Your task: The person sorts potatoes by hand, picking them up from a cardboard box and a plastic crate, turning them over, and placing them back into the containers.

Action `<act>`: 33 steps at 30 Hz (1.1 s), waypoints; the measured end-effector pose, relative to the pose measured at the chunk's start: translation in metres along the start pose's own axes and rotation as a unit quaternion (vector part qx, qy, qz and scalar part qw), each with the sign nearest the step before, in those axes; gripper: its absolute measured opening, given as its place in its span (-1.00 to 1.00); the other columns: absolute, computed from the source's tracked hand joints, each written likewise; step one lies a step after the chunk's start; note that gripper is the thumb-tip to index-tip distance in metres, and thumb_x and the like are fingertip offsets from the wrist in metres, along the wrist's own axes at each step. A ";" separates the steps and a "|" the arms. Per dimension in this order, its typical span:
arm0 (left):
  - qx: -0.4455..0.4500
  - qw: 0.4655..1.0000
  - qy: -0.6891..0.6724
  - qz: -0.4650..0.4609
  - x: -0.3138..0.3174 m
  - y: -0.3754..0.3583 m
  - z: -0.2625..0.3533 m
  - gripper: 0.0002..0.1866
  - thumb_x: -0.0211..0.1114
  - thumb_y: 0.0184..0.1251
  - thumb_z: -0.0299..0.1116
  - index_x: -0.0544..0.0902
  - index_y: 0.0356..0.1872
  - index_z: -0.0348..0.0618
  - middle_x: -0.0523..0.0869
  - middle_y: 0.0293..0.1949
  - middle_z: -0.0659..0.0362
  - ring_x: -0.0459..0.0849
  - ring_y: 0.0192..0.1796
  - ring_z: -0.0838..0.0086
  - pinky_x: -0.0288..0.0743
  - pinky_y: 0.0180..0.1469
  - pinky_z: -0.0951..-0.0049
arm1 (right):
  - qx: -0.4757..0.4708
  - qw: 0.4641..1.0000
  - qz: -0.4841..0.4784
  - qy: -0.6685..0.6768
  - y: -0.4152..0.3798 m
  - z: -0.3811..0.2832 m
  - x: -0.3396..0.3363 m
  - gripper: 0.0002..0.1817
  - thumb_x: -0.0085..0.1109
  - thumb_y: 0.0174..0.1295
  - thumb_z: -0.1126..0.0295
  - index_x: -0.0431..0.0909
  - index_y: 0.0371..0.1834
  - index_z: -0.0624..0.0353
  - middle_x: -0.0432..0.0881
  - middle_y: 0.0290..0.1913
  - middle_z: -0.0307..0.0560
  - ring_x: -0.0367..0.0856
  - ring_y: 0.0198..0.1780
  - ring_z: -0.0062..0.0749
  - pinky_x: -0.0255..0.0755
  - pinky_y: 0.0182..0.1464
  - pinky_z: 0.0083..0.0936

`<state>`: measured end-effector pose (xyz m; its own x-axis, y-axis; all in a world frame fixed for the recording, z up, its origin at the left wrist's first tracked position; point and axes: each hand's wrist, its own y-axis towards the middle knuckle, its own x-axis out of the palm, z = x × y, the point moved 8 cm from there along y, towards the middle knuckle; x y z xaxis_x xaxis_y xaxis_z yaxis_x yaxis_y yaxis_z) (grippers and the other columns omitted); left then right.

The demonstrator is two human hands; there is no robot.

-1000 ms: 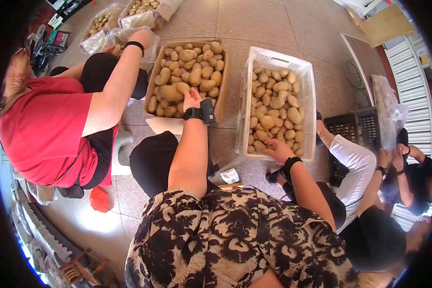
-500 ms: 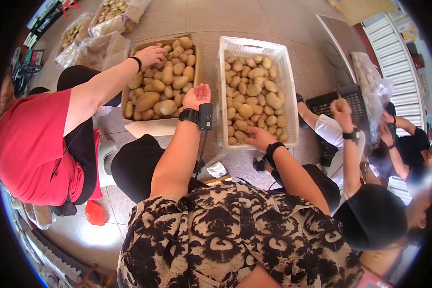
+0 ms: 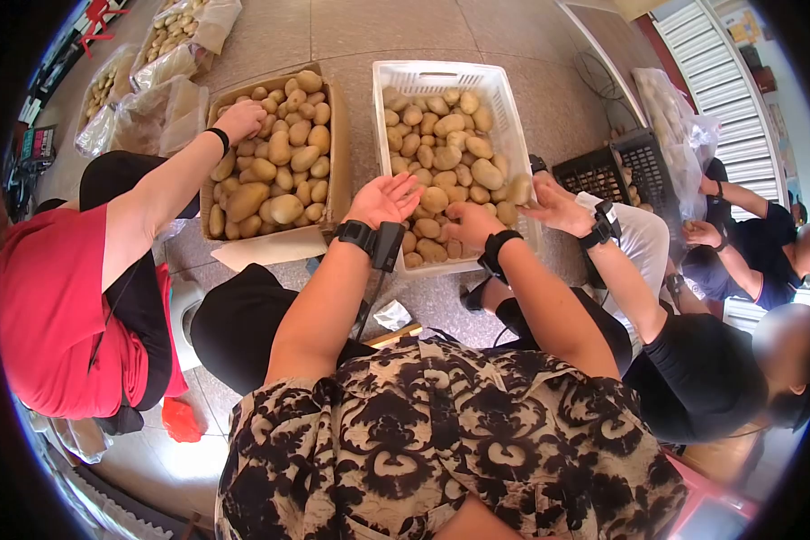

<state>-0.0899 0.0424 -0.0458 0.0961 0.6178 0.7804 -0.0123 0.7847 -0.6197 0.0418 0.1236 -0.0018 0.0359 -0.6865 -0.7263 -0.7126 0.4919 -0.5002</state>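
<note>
A white plastic crate full of potatoes stands in front of me. My left hand is palm up with its fingers spread at the crate's near left edge, holding nothing. Over the potatoes near the crate's front, my right hand has its fingers curled down. Whether a potato is in its grip is hidden. On the left is a cardboard box, also filled with potatoes.
A person in red reaches into the cardboard box. At the crate's right side, a co-worker's hand touches a potato. Beyond are a black crate and plastic-lined boxes. Another person works far right.
My left hand has moved right to the white crate's edge. My right hand has shifted left and up over the potatoes. The co-worker's hands have come to the crate's right side.
</note>
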 end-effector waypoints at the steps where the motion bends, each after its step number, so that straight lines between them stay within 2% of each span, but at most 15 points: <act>1: 0.000 1.000 0.001 0.000 0.000 0.000 0.001 -0.59 -0.20 0.42 -0.29 0.27 0.20 -0.29 0.33 0.25 0.02 0.35 0.23 0.07 0.31 0.20 0.19 | -0.009 0.999 0.039 -0.001 0.003 -0.003 -0.012 -0.53 0.23 -0.01 0.18 0.50 -0.04 0.21 0.59 -0.12 0.12 0.57 -0.10 -0.10 0.42 -0.05 -0.36; 5: -0.005 1.000 -0.003 0.008 0.000 0.000 0.000 -0.57 -0.21 0.43 -0.28 0.24 0.22 -0.29 0.31 0.26 0.00 0.34 0.23 0.02 0.31 0.22 0.15 | -0.015 0.999 0.050 0.004 0.019 -0.011 -0.024 -0.50 0.19 0.02 0.26 0.43 0.05 0.24 0.54 -0.07 0.18 0.50 0.00 -0.06 0.37 0.05 -0.32; 6: -0.004 1.000 -0.006 0.015 -0.001 0.000 0.000 -0.58 -0.21 0.43 -0.28 0.25 0.21 -0.30 0.32 0.25 0.00 0.35 0.23 0.00 0.31 0.22 0.13 | -0.038 0.997 0.069 -0.022 0.024 -0.015 -0.024 -0.48 0.18 0.01 0.28 0.40 0.08 0.23 0.47 0.03 0.16 0.44 0.07 -0.04 0.35 0.08 -0.32; 9: -0.010 1.000 -0.006 0.020 -0.003 0.002 0.000 -0.58 -0.20 0.43 -0.28 0.27 0.20 -0.31 0.35 0.23 0.00 0.36 0.22 -0.01 0.34 0.20 0.13 | -0.095 0.988 0.101 -0.066 0.031 -0.026 -0.015 -0.47 0.20 -0.01 0.28 0.41 0.08 0.18 0.41 0.11 0.10 0.35 0.14 0.00 0.30 0.12 -0.28; 13: -0.011 1.000 0.001 0.018 -0.003 0.002 0.001 -0.59 -0.18 0.42 -0.28 0.30 0.17 -0.32 0.38 0.21 -0.01 0.36 0.22 -0.02 0.37 0.18 0.13 | -0.113 0.984 0.060 -0.126 0.036 -0.040 0.006 -0.48 0.20 -0.01 0.28 0.41 0.08 0.14 0.40 0.11 0.05 0.26 0.18 0.04 0.23 0.18 -0.25; 15: -0.009 1.000 0.002 0.022 -0.003 0.002 0.001 -0.60 -0.17 0.41 -0.28 0.33 0.14 -0.33 0.38 0.21 -0.01 0.37 0.21 -0.03 0.40 0.15 0.12 | -0.092 0.966 -0.015 -0.242 0.036 -0.043 0.014 -0.47 0.18 0.02 0.28 0.36 0.11 0.12 0.38 0.12 0.04 0.37 0.11 -0.13 0.19 0.18 -0.26; 16: -0.009 1.000 0.003 0.022 -0.002 0.002 0.001 -0.60 -0.17 0.41 -0.28 0.33 0.14 -0.33 0.38 0.21 -0.01 0.37 0.21 -0.03 0.40 0.15 0.12 | -0.092 0.966 -0.014 -0.242 0.041 -0.035 0.021 -0.47 0.18 0.02 0.28 0.36 0.11 0.12 0.38 0.12 0.04 0.37 0.11 -0.13 0.19 0.18 -0.26; 19: -0.008 0.999 0.003 0.032 -0.004 0.002 0.002 -0.61 -0.16 0.40 -0.30 0.36 0.12 -0.33 0.40 0.20 -0.01 0.37 0.21 -0.04 0.41 0.13 0.11 | -0.070 0.982 -0.005 -0.175 0.061 -0.003 0.047 -0.50 0.13 0.06 0.29 0.36 0.11 0.10 0.41 0.08 0.03 0.38 0.08 -0.11 0.18 0.16 -0.26; 21: -0.012 0.999 -0.007 0.028 -0.005 0.003 0.002 -0.62 -0.17 0.40 -0.31 0.37 0.11 -0.33 0.41 0.19 -0.01 0.38 0.21 -0.04 0.42 0.12 0.11 | -0.014 0.987 -0.014 -0.161 0.065 0.016 0.058 -0.49 0.11 0.10 0.31 0.31 0.16 0.10 0.37 0.09 0.07 0.18 0.23 0.09 0.14 0.25 -0.25; 22: -0.012 0.999 -0.008 0.028 -0.005 0.004 0.002 -0.62 -0.17 0.40 -0.31 0.37 0.11 -0.33 0.41 0.19 -0.01 0.38 0.21 -0.04 0.42 0.12 0.11 | 0.038 0.993 -0.030 -0.111 0.052 0.009 0.048 -0.46 0.12 0.07 0.36 0.29 0.18 0.08 0.37 0.09 0.11 0.26 0.19 0.14 0.23 0.20 -0.24; 26: -0.011 1.000 -0.001 0.029 -0.005 0.003 0.001 -0.62 -0.15 0.38 -0.31 0.38 0.10 -0.33 0.43 0.18 -0.01 0.37 0.21 -0.05 0.40 0.13 0.11 | 0.069 0.994 -0.038 -0.081 0.039 0.012 0.037 -0.45 0.19 0.00 0.36 0.34 0.14 0.06 0.36 0.11 0.09 0.35 0.12 0.11 0.32 0.15 -0.26; 28: -0.008 1.000 -0.006 0.029 -0.004 0.002 0.002 -0.62 -0.15 0.37 -0.31 0.38 0.09 -0.33 0.43 0.17 -0.01 0.37 0.21 -0.05 0.39 0.14 0.11 | 0.011 0.997 -0.031 -0.071 0.033 0.007 0.031 -0.52 0.24 -0.08 0.33 0.46 0.00 0.12 0.46 0.02 0.09 0.46 0.03 0.02 0.38 0.08 -0.31; 29: -0.002 1.000 0.002 0.025 -0.005 0.003 0.002 -0.61 -0.14 0.37 -0.31 0.37 0.11 -0.33 0.41 0.19 0.00 0.38 0.20 -0.05 0.38 0.15 0.11 | 0.009 0.997 -0.033 -0.072 0.030 0.008 0.029 -0.52 0.24 -0.08 0.33 0.46 0.00 0.12 0.46 0.02 0.09 0.46 0.03 0.02 0.38 0.08 -0.31; 31: 0.012 1.000 0.008 0.024 -0.010 0.006 -0.001 -0.61 -0.13 0.36 -0.31 0.36 0.12 -0.32 0.40 0.20 0.00 0.40 0.18 -0.04 0.38 0.16 0.11 | 0.037 0.999 -0.024 0.020 0.026 0.007 0.018 -0.62 0.23 -0.13 0.33 0.56 -0.16 0.16 0.58 -0.21 0.16 0.56 -0.12 -0.11 0.42 -0.06 -0.33; 33: -0.008 1.000 -0.008 0.028 -0.010 0.009 0.000 -0.59 -0.14 0.37 -0.30 0.32 0.16 -0.31 0.35 0.23 0.01 0.40 0.17 -0.01 0.34 0.19 0.12 | -0.043 0.992 0.114 0.023 0.037 0.016 0.008 -0.56 0.30 -0.15 0.24 0.55 -0.14 0.15 0.62 -0.40 0.11 0.61 -0.24 -0.12 0.44 -0.12 -0.35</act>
<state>-0.0913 0.0435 -0.0597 0.0794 0.6618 0.7454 -0.0008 0.7479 -0.6639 0.0263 0.1450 -0.0334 -0.1630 -0.5879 -0.7924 -0.7556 0.5908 -0.2829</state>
